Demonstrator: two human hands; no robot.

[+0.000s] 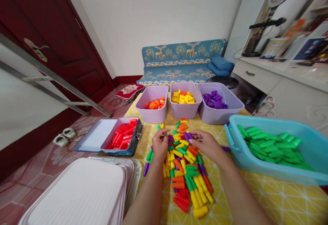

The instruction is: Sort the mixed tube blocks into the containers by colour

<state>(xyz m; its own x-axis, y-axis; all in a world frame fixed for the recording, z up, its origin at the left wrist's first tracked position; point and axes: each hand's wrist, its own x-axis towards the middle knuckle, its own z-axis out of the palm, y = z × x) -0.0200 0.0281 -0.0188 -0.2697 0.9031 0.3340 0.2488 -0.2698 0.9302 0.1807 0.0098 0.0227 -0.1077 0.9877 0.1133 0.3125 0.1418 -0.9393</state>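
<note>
A loose pile of small tube-shaped plastic pieces in yellow, green, orange, red and purple covers the middle of the table. My left hand hovers over the pile's left side, its fingers bent and apart with nothing visible between them. Close to its fingertips lies a purple piece. At the pile's upper right, my right hand pinches a purple tube-shaped piece between thumb and fingers.
Behind the pile stand lilac bins of orange, yellow and purple pieces. A turquoise tub of green pieces is on the right. Left are an open case with red pieces and stacked white lids. The tablecloth is yellow.
</note>
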